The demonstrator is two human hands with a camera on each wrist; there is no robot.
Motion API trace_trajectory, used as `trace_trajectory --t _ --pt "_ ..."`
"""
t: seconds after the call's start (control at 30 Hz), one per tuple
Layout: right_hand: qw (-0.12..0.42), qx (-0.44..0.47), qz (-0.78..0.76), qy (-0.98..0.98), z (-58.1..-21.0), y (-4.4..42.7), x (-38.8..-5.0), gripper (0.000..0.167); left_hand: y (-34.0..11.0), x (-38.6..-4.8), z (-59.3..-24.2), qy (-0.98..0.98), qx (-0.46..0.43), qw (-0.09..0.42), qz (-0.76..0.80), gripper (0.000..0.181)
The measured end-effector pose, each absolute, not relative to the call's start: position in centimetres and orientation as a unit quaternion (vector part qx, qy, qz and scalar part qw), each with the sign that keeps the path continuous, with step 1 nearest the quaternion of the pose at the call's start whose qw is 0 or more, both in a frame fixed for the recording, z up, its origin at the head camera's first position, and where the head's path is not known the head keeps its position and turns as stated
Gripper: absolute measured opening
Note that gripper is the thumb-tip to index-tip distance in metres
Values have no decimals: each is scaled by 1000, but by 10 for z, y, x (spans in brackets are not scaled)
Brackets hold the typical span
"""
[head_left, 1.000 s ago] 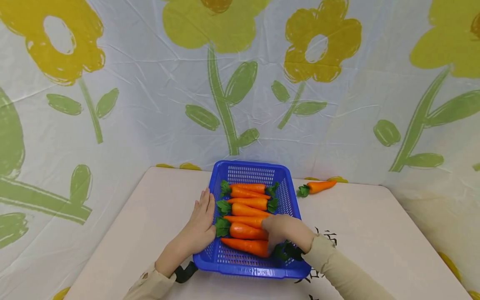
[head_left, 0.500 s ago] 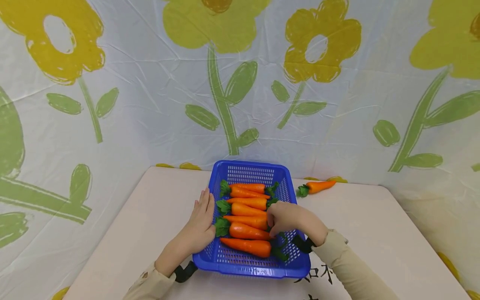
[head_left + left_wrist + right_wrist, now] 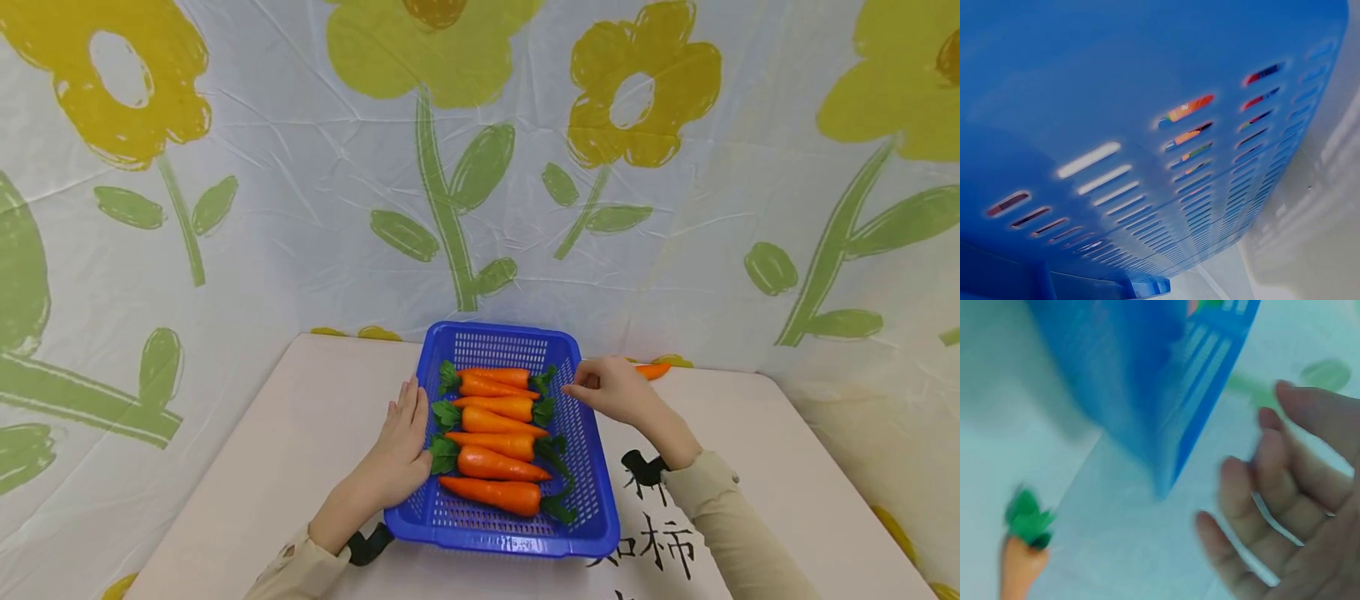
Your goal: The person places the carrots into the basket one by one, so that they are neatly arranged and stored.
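Observation:
Several carrots point(image 3: 498, 462) with green leafy tops lie in rows, tops pointing alternately left and right, inside a blue plastic basket point(image 3: 510, 546). Against the basket's left side my left hand point(image 3: 400, 442) rests with straight fingers. The left wrist view shows only the basket's slotted wall point(image 3: 1147, 156) from close by, with bits of orange and green through the slots. My right hand point(image 3: 615, 387) hovers by the basket's right rim, fingers loosely bent and holding nothing. Behind that hand lies one more carrot point(image 3: 655, 371), partly covered; its top point(image 3: 1027, 519) shows in the right wrist view.
The pale table point(image 3: 337, 392) has black written characters point(image 3: 656, 542) to the right of the basket. A flower-printed cloth point(image 3: 300, 208) hangs behind and at both sides. Each wrist wears a black strap point(image 3: 370, 546).
My right hand has left the front carrots in the basket and moved up and right past the rim towards the loose carrot. My left hand stays where it was.

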State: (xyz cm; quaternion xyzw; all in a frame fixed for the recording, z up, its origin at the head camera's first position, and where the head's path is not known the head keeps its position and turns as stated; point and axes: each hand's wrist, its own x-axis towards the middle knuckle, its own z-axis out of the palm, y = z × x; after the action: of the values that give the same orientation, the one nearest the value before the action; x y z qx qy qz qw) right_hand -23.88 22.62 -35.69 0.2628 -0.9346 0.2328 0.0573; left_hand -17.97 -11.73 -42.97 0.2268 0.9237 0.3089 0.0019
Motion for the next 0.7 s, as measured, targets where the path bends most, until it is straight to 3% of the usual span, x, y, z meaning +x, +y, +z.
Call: trace_trajectory --t 0.2,0.43,0.7 --pt "125 220 247 -935 -372 261 -255 22 -117 -179 -429 923 226 2 312 81" --pt "185 170 205 -946 -391 306 -267 10 -118 -178 -430 924 228 5 308 81" --pt "171 134 137 -966 -416 347 -279 54 -117 -179 -430 924 233 4 302 82"
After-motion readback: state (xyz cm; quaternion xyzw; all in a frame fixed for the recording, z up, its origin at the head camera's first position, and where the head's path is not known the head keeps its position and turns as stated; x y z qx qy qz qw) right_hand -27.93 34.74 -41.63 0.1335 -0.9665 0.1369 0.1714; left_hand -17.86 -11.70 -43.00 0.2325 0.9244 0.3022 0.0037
